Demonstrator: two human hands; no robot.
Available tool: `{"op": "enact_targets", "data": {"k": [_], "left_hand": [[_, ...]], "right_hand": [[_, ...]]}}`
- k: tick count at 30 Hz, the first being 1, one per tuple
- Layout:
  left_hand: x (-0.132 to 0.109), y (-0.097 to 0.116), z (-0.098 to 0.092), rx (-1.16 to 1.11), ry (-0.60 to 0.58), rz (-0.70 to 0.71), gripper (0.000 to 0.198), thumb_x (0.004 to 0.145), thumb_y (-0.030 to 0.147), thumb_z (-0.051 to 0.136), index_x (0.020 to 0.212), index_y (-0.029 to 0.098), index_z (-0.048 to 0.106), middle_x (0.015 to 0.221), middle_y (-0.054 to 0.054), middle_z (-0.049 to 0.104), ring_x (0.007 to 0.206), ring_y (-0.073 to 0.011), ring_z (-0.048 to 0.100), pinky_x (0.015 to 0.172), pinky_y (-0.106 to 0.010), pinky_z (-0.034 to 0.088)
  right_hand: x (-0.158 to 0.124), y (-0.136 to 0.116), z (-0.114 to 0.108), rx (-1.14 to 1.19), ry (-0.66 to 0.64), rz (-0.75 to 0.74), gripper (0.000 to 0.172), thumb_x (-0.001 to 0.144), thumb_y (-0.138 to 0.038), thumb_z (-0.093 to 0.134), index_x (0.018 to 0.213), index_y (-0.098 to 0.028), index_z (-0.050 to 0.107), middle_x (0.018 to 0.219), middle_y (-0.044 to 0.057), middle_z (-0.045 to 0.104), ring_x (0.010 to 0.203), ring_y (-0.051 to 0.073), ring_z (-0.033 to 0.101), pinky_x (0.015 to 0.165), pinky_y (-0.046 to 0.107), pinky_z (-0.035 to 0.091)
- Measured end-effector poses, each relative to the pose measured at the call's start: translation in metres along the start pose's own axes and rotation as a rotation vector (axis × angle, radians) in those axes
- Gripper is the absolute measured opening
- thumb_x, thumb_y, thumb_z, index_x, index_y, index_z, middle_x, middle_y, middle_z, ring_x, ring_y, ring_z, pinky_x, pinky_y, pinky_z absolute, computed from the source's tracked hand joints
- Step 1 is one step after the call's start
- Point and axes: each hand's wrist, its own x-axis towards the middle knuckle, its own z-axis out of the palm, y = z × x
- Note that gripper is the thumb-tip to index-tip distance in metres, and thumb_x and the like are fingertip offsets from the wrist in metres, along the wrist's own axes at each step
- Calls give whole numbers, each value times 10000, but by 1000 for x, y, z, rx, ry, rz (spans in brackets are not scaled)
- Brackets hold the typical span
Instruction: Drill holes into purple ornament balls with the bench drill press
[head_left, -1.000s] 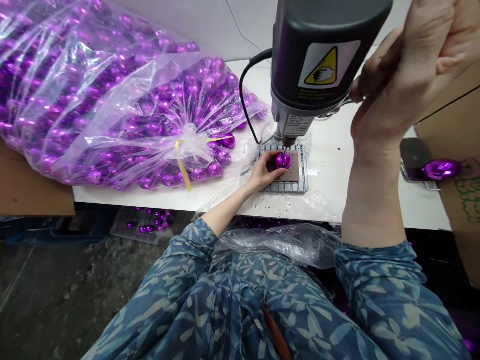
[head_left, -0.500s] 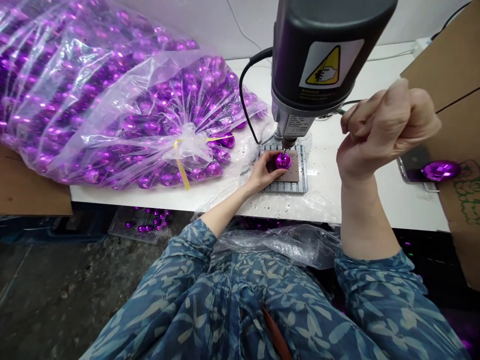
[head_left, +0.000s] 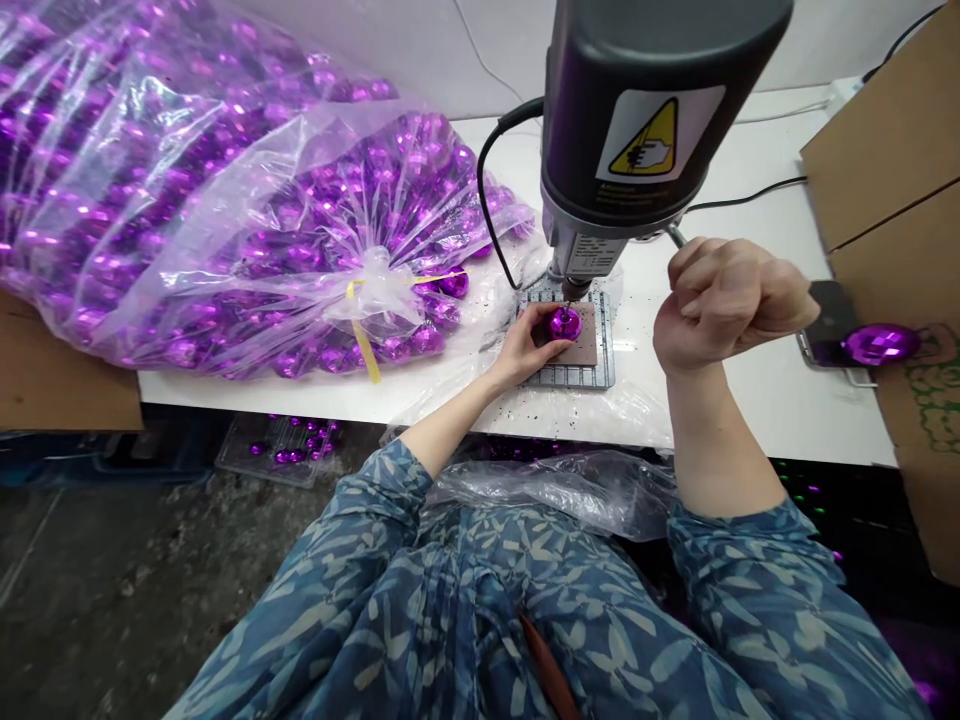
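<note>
My left hand (head_left: 526, 345) pinches a shiny purple faceted ball (head_left: 565, 323) between thumb and fingers. The ball rests on a brown board (head_left: 581, 352) on the slotted metal base (head_left: 606, 370) of a drill press (head_left: 630, 140). Directly above the ball is the drill's chuck (head_left: 575, 290), its bit at the ball's top; I cannot tell how deep it sits. My right hand (head_left: 727, 300) is closed around the end of the press's metal lever (head_left: 676, 235), whose grip is hidden in the fist.
A large clear bag (head_left: 300, 200) of purple balls, tied with yellow ribbon, fills the left of the white table (head_left: 780, 400). At right, a purple ball (head_left: 879, 345) lies by a phone (head_left: 829, 310) and cardboard box (head_left: 885, 150). A tray (head_left: 285, 470) of balls sits below the table.
My right hand has come down and slightly left with the lever, showing more of the cable and phone behind it. My left hand and the ball stay almost in place.
</note>
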Motion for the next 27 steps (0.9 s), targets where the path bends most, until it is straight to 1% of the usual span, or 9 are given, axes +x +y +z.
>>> {"op": "enact_targets", "data": {"k": [2, 6, 12, 15, 17, 18, 20, 24, 27], "left_hand": [[0, 1, 0, 6, 2, -10, 645, 930, 568, 870, 1413, 252, 582, 1402, -127, 724, 1334, -309, 704, 1192, -567, 562], [0, 5, -1, 11, 12, -23, 651, 921, 568, 880, 1406, 241, 595, 1399, -137, 721, 1342, -315, 687, 1196, -575, 554], [-1, 6, 0, 2, 24, -25, 653, 912, 584, 888, 1398, 250, 608, 1378, -129, 726, 1329, -312, 700, 1199, -568, 553], [0, 5, 1, -1, 22, -15, 652, 909, 574, 892, 1392, 244, 603, 1371, -131, 731, 1305, -308, 716, 1192, -570, 564], [1, 5, 2, -2, 29, -9, 650, 910, 574, 890, 1385, 237, 601, 1358, -133, 738, 1298, -311, 720, 1184, -579, 572], [1, 6, 2, -3, 32, -10, 648, 909, 575, 890, 1380, 236, 601, 1352, -133, 741, 1294, -312, 723, 1176, -579, 578], [-2, 11, 1, 6, 53, -19, 643, 903, 582, 893, 1367, 240, 609, 1338, -129, 748, 1269, -308, 737, 1138, -563, 605], [-31, 36, -7, 115, 187, 13, 590, 933, 634, 848, 1338, 256, 646, 1287, -115, 765, 1177, -279, 761, 1016, -501, 651], [-76, 59, -19, 172, 129, 172, 486, 1010, 625, 762, 1342, 281, 675, 1223, -80, 790, 1101, -232, 774, 947, -442, 663]], "right_hand": [[-2, 0, -2, 9, -10, -25, 466, 1039, -477, 633, 746, -147, 483, 556, -80, 316, 502, 4, 299, 536, 164, 383], [-4, 3, -6, -6, -17, -35, 540, 1051, -430, 584, 657, -153, 340, 504, -54, 141, 430, 20, 194, 475, 208, 322], [-7, -2, -4, -20, -33, -8, 650, 1014, -492, 641, 596, -147, 283, 464, -49, 175, 387, 30, 225, 443, 260, 301], [16, -16, 12, -20, -9, 62, 694, 1016, -536, 649, 602, -148, 249, 476, -44, 147, 390, 28, 220, 426, 243, 237], [42, -24, 26, -25, -7, 153, 665, 1024, -495, 654, 631, -149, 244, 491, -48, 260, 416, 21, 316, 439, 234, 234], [56, -27, 32, -27, -32, 195, 672, 1006, -528, 667, 636, -153, 250, 501, -48, 311, 427, 21, 356, 445, 237, 230], [79, -29, 42, -32, -113, 308, 713, 911, -631, 712, 649, -181, 225, 491, -60, 307, 408, 29, 369, 427, 246, 224], [99, -24, 48, -35, -137, 431, 791, 692, -769, 743, 659, -216, 178, 487, -70, 192, 398, 47, 342, 396, 275, 197], [97, -20, 46, -35, -106, 458, 787, 606, -822, 762, 660, -229, 247, 480, -75, 185, 399, 74, 335, 410, 320, 193]]}}
